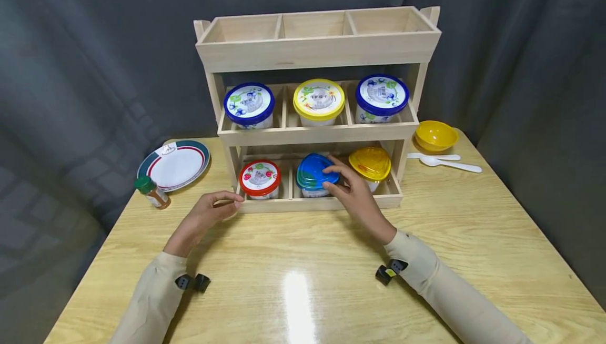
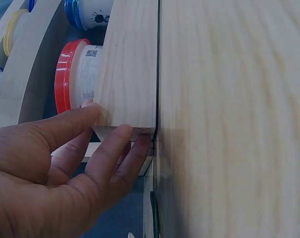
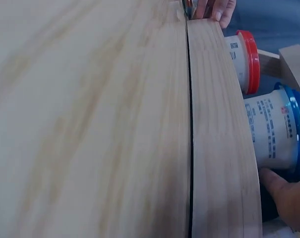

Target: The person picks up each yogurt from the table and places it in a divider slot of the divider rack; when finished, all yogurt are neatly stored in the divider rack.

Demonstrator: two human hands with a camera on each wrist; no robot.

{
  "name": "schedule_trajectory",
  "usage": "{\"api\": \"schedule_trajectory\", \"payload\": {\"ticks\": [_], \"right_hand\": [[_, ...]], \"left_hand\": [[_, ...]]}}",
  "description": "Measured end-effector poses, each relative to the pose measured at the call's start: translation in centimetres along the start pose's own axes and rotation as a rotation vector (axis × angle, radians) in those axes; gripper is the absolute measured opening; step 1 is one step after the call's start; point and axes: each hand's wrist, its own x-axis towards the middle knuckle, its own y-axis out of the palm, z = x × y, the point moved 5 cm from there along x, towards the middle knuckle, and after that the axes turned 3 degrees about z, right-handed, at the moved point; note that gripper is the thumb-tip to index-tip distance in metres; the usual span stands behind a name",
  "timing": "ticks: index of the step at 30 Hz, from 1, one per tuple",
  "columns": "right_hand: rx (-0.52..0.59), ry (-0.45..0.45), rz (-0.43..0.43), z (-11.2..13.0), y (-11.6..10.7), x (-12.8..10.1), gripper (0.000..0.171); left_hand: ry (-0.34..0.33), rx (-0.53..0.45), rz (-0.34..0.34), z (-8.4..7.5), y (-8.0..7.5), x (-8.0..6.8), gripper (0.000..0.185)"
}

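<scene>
A three-tier wooden rack holds several round tubs. My left hand grips the front left corner of its bottom tray, thumb at the upper edge and fingers against the end. Just inside that corner sits a red-lidded tub. In the bottom middle compartment stands a blue-topped tub, its top a rounded triangle in the head view. My right hand holds this tub from its right side. The thumb touches its white wall in the right wrist view; the other fingers are mostly out of that view.
A yellow-topped tub stands right of my right hand. Blue-lidded and yellow-lidded tubs fill the middle tier. A plate and spice jar lie left; a yellow bowl and white spoon lie right.
</scene>
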Motion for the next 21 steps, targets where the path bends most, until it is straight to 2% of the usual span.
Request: {"api": "schedule_trajectory", "payload": {"ticks": [3, 7, 13, 17, 21], "right_hand": [[-0.020, -0.004, -0.009, -0.1, 0.0, 0.0, 0.026], [-0.073, -0.016, -0.021, 0.3, -0.1, -0.2, 0.033], [-0.176, -0.110, -0.057, 1.4, -1.0, -0.9, 0.039], [-0.215, -0.165, -0.077, 2.0, -1.9, -2.2, 0.037], [-0.259, -0.202, -0.116, 2.5, -3.6, -4.1, 0.036]], "left_hand": [[-0.009, 0.002, 0.000, 0.3, 0.1, -0.2, 0.037], [-0.007, 0.002, -0.002, 0.4, 0.1, -0.3, 0.037], [0.005, 0.013, -0.013, 0.2, -0.2, -0.1, 0.035], [0.019, 0.014, 0.003, 0.0, -0.1, 0.1, 0.036], [0.003, 0.021, 0.016, 0.0, -0.1, 0.1, 0.037]]}}
